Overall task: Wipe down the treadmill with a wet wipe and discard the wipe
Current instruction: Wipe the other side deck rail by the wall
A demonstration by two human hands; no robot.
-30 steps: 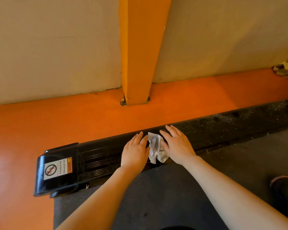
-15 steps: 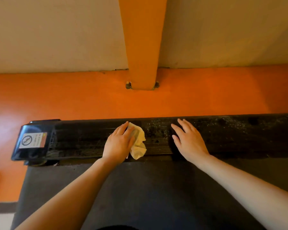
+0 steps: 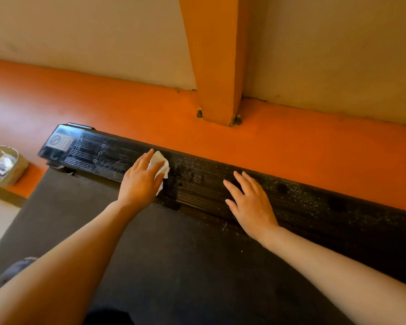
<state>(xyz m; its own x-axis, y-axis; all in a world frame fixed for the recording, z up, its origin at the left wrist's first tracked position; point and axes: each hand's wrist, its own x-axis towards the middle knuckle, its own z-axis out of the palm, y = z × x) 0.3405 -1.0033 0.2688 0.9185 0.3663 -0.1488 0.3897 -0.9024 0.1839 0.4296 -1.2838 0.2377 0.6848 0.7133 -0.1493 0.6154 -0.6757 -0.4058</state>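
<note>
Shifted leftward along side rail (image 3: 220, 186): wet wipe (image 3: 161, 166) beneath flat left-hand fingers (image 3: 148, 160); right hand (image 3: 250, 202) flat, empty.

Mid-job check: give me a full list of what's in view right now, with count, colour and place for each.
Side rail: one, black, ribbed, dusty, beside the belt.
End cap: one, glossy black with a warning sticker, rail's left end.
Belt: one, dark grey, near side.
Wet wipe: one, white, on the rail under the left hand.
Bin: one, pale, far left, holding crumpled waste.
Post: one, orange, bolted to the orange floor.
Left hand: presses the wipe.
Right hand: flat on the rail.
</note>
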